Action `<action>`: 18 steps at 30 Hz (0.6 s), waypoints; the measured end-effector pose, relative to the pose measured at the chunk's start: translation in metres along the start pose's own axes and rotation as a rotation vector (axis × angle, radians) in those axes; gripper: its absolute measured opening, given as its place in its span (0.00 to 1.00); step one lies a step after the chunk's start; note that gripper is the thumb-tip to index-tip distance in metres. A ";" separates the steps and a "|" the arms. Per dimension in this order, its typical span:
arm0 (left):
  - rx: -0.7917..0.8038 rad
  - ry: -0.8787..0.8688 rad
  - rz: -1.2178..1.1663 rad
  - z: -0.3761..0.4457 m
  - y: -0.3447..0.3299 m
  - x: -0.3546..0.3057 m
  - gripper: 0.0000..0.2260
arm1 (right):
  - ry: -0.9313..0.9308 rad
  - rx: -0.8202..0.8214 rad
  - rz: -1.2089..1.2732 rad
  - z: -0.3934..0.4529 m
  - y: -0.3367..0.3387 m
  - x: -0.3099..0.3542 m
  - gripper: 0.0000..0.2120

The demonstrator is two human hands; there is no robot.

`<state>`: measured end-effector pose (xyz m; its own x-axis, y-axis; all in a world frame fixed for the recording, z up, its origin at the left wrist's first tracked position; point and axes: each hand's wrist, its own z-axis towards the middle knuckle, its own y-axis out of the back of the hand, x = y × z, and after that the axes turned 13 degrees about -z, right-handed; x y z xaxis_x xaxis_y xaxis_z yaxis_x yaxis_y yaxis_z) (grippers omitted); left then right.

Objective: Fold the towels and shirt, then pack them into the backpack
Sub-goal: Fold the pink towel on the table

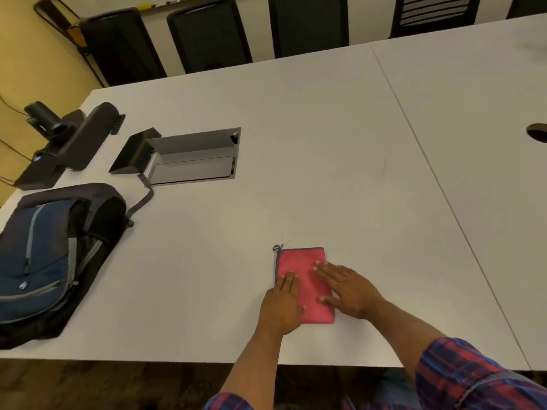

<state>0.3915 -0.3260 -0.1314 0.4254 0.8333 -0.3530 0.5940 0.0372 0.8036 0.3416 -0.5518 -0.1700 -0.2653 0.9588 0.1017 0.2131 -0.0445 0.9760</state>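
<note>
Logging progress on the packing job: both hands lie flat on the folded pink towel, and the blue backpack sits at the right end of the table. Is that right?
Not quite. The head view shows the blue backpack at the left end of the table, not the right. The rest holds: the left hand and right hand both lie flat on the folded pink towel.

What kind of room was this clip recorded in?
Probably a meeting or conference room: a long white table with a built-in cable box, a row of black chairs along the far side, and a conferencing camera unit.
</note>
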 end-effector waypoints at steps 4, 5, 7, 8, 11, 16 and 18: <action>0.033 -0.048 0.002 -0.016 -0.023 0.004 0.36 | 0.013 0.061 0.021 0.002 -0.012 -0.006 0.33; 0.052 -0.034 0.000 -0.019 -0.028 0.005 0.36 | 0.026 0.108 0.011 0.004 -0.014 -0.005 0.33; 0.078 0.009 -0.010 -0.023 -0.034 0.008 0.37 | 0.043 0.132 -0.024 0.009 -0.014 0.000 0.33; 0.084 0.029 -0.010 -0.023 -0.035 0.009 0.36 | 0.043 0.120 -0.028 0.012 -0.014 0.004 0.33; 0.097 0.076 -0.008 -0.020 -0.028 0.012 0.34 | 0.043 0.089 -0.063 0.021 -0.013 0.014 0.32; 0.057 0.129 -0.010 -0.019 -0.006 0.032 0.31 | 0.050 0.086 -0.104 0.045 -0.010 0.038 0.31; 0.029 0.155 0.007 -0.022 0.002 0.046 0.30 | 0.061 0.095 -0.091 0.058 -0.006 0.052 0.30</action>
<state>0.3973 -0.2755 -0.1359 0.3200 0.9088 -0.2678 0.6121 0.0174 0.7906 0.3807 -0.4855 -0.1814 -0.3434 0.9388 0.0279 0.2728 0.0713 0.9594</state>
